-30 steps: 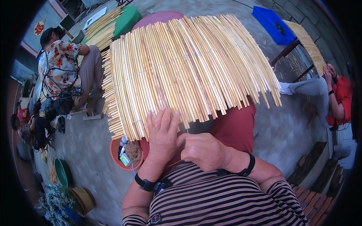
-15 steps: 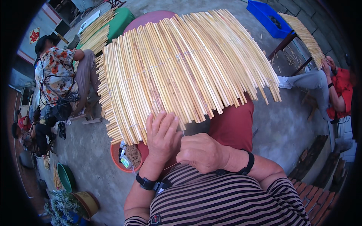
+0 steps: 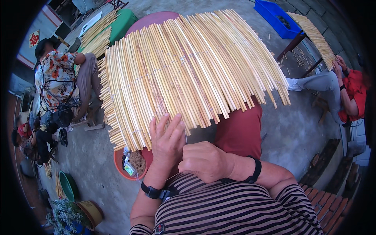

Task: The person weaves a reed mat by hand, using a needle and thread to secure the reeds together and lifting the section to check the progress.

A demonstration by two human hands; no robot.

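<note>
A large mat of pale reed stalks (image 3: 188,66), tied together by rows of thread, lies across a surface in front of me and over my knees. At its near edge rests my left hand (image 3: 166,138), fingers stretched over the stalk ends and its thumb hidden. Just right of it, my right hand (image 3: 206,161) is closed in a fist around a thin thread (image 3: 186,138). This thread runs taut up to the mat's near edge, and a loose length passes below the fist toward my left wrist.
An orange basin (image 3: 118,163) with a coil of string sits below the mat's left corner. Two people with other reed mats sit left (image 3: 58,78) and right (image 3: 350,94). A blue crate (image 3: 270,17) stands far right, a green tub (image 3: 68,186) and potted plant (image 3: 64,213) lower left.
My right fist has shifted slightly left and down, still holding the thread. The left fingers have spread a little and risen slightly on the stalks. The mat stays in place.
</note>
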